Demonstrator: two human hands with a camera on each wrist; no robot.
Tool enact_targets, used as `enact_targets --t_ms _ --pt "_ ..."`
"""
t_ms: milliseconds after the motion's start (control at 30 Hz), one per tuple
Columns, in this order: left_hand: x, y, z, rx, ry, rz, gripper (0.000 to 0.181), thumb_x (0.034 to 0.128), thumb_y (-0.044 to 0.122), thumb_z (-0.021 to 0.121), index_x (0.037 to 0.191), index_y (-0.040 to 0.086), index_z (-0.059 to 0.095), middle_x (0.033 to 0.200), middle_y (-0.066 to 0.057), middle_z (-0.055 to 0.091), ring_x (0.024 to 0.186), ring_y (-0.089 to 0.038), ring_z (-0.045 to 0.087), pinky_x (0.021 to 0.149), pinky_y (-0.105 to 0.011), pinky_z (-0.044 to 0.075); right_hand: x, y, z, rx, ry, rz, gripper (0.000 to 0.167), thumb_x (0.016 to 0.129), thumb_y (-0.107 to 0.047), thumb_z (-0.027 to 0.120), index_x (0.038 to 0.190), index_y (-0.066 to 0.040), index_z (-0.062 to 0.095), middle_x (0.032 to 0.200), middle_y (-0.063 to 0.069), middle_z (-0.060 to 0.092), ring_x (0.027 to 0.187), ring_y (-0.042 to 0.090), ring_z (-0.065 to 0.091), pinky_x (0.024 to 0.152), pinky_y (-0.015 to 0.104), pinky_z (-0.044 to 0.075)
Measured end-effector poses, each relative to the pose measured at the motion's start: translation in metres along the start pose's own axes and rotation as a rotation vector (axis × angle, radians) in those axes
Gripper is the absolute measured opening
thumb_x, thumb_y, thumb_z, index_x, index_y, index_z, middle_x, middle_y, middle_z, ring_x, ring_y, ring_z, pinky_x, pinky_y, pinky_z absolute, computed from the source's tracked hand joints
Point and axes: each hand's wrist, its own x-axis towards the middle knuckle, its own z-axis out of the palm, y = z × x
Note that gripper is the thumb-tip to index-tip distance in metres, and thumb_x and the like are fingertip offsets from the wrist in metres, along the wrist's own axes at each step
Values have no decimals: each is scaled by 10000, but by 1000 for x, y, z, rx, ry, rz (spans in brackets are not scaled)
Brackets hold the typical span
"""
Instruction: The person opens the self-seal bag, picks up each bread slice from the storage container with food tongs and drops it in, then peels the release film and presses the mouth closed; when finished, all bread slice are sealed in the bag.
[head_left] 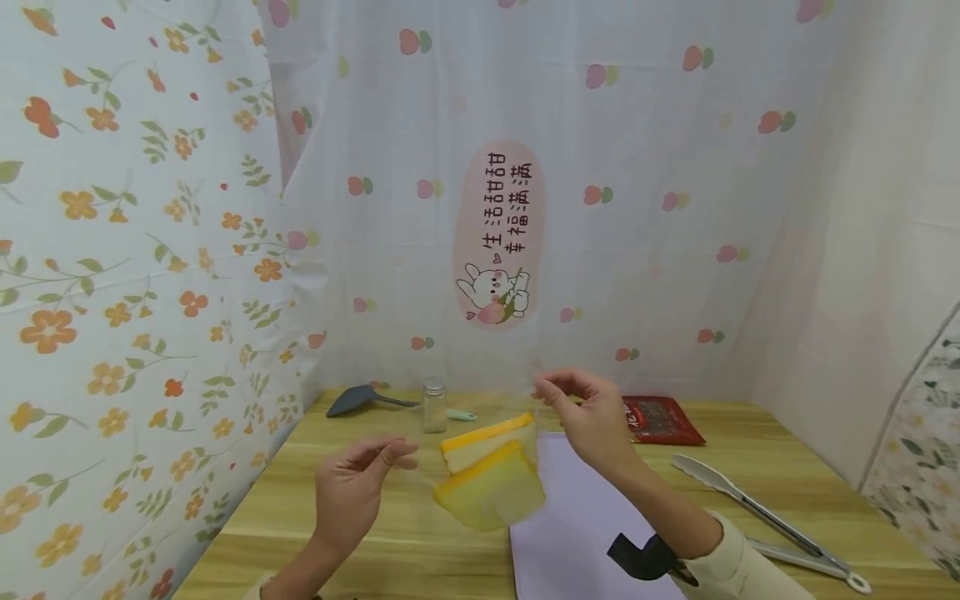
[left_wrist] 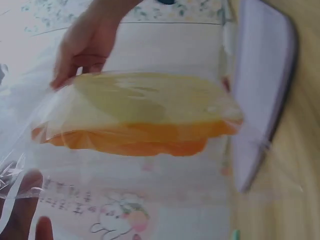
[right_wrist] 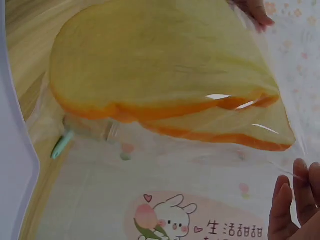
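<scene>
Two slices of bread with orange crusts, the front slice [head_left: 491, 496] and the rear slice [head_left: 480, 446], hang inside a clear plastic bag [left_wrist: 270, 172] above the table. My left hand [head_left: 351, 492] pinches the bag's edge on the left. On the other side, my right hand [head_left: 596, 421] pinches its upper right edge, higher than the left. The right wrist view shows the slices overlapping, with my right hand's fingers [right_wrist: 295, 200] at the film. How wide the bag's mouth stands, I cannot tell.
Below and to the right lies a pale purple board [head_left: 577, 517] on the wooden table. Metal tongs [head_left: 757, 504] and a red packet [head_left: 663, 421] lie farther right. A dark spatula [head_left: 360, 400], glass shaker [head_left: 433, 407] and mint-green handle [head_left: 461, 414] are at the back.
</scene>
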Motion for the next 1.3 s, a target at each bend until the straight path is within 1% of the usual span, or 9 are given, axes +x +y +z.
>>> enact_targets --t_ms 33,100,267,433,667,733,1000,1200,1300 --pt "4 2 -2 -10 -6 3 127 902 -129 616 958 -90 723 856 20 765 678 -141 723 332 -209 308 -1 0 -2 4 0 -13 87 924 -128 710 904 -48 737 800 25 716 727 158 632 580 247 521" --pt "12 6 -3 -29 -17 10 119 920 -113 605 960 -107 717 848 30 764 680 -143 726 386 -190 410 -2 1 -6 26 -6 -44 66 925 -87 698 913 -28 725 793 47 710 706 176 630 563 256 530" --pt "24 17 -2 -52 -50 43 143 944 -89 590 1011 -130 709 902 -28 768 776 -150 736 684 -296 583 -1 2 -16 114 -63 -134 46 922 31 659 938 19 700 775 96 689 668 166 627 566 263 537" --pt "31 25 -3 -74 -97 67 216 906 -119 619 1056 -22 743 925 13 769 733 -131 733 604 -260 566 2 3 -30 193 -147 -209 166 902 113 635 1025 19 694 778 98 687 649 128 627 556 236 516" --pt "37 32 -5 -248 -221 107 349 906 -160 581 1084 95 739 913 -43 767 670 -147 732 460 -250 519 6 4 -41 228 -286 -270 237 902 136 613 1021 -37 725 804 79 704 659 126 647 544 251 521" --pt "37 33 -5 -257 -229 88 351 913 -143 584 1063 132 743 912 -29 768 657 -145 730 450 -246 515 6 4 -42 243 -319 -277 242 907 133 607 1018 -48 723 814 73 706 675 129 656 545 263 526" --pt "36 34 -11 -229 -223 155 216 925 -126 581 1037 -27 738 961 7 767 716 -141 733 463 -260 516 4 3 -43 267 -328 -273 175 897 164 585 931 28 690 861 49 736 702 128 665 549 272 531" --pt "37 39 -16 -202 -259 92 328 877 -181 600 1065 36 756 926 -9 768 753 -136 737 549 -239 539 3 4 -46 233 -355 -178 171 913 117 610 908 -23 707 844 83 738 701 210 692 546 273 541" --pt "36 40 -17 -211 -283 66 409 875 -189 592 1121 99 746 908 -9 768 740 -135 738 553 -237 543 3 6 -47 241 -367 -166 188 908 116 619 997 -24 705 838 88 734 693 199 694 545 271 541"
